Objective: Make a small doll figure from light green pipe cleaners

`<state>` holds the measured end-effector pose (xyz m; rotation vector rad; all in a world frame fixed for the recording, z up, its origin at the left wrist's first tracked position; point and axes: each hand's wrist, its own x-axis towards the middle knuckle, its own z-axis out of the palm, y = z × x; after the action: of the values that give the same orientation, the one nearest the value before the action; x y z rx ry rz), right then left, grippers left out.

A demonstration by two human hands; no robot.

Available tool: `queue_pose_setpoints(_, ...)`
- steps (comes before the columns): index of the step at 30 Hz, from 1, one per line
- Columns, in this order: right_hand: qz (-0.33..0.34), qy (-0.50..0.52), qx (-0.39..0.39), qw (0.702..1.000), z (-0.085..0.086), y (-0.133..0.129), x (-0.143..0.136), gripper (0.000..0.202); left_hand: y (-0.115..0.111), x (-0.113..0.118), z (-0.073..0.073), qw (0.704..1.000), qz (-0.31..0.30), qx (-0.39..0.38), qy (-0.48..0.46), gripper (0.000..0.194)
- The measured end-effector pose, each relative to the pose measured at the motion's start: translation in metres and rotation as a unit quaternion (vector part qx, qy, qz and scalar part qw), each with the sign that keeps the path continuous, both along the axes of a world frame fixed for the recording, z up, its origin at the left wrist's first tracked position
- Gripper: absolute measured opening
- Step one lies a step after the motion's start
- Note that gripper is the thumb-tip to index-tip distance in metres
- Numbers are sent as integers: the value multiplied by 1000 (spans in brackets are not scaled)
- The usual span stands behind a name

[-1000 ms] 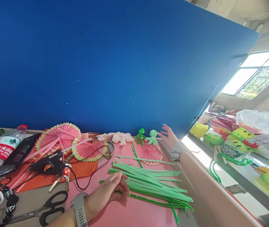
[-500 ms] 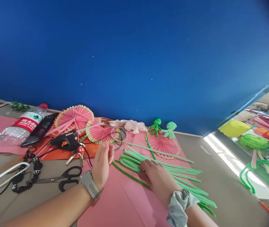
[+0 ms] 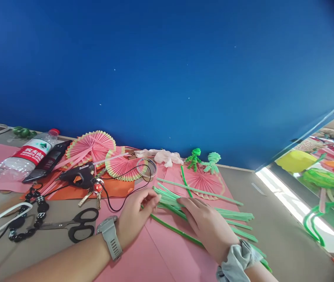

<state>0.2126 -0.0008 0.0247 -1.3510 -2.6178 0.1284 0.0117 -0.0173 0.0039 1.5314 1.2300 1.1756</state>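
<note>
A loose bundle of green pipe cleaners (image 3: 234, 214), light and dark, lies across pink paper (image 3: 146, 254). Over its middle is my right hand (image 3: 204, 219), fingers bent down and closed on the stems. My left hand (image 3: 139, 209), wearing a grey watch, is at the bundle's left end. Its thumb and fingers are curled together against the tips; exactly which stems they pinch is hidden. One darker pipe cleaner (image 3: 174, 231) runs apart, nearer me, passing under my right hand. Beyond the bundle, a single light stem (image 3: 202, 191) lies across the paper.
Left of my hands are black scissors (image 3: 81, 225), a black bead bracelet (image 3: 39, 211), keys (image 3: 98, 192), a glue gun (image 3: 80, 175) and a plastic bottle (image 3: 33, 152). Pleated pink fans (image 3: 126, 164) and two green pipe-cleaner figures (image 3: 212, 160) sit by the blue wall (image 3: 167, 78).
My left hand has moved right, from an upright pose beside the bundle to its left end, with fingers curling in. My right hand has shifted slightly right and toward me on the stems.
</note>
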Motion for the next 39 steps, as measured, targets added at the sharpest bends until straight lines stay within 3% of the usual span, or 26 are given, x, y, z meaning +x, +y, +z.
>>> queue_pose_setpoints(7,23,15,143,989,-16,-1,-1,35,1,0,0,997,67,-19,-30,21)
queue_pose_setpoints(14,19,2,181,983,-20,-4,1,37,3,-7,-2,979,161,-15,-125,19)
queue_pose_setpoints(18,37,28,170,984,-21,-9,2,33,-1,-4,1,975,105,-25,-194,24)
queue_pose_setpoints(22,63,60,170,982,-23,-9,5,31,-6,1,6,978,42,-71,-193,40)
queue_pose_setpoints(24,76,59,170,981,-24,-9,6,30,-5,3,6,972,61,-88,-207,41)
queue_pose_setpoints(30,98,32,160,982,-26,-11,3,24,2,2,0,953,106,-106,-264,22)
queue_pose_setpoints(36,125,37,176,976,-29,-10,3,28,-7,3,2,985,44,-86,-139,25)
queue_pose_setpoints(39,139,46,202,969,-32,-8,3,30,-12,5,4,991,-20,-85,-102,21)
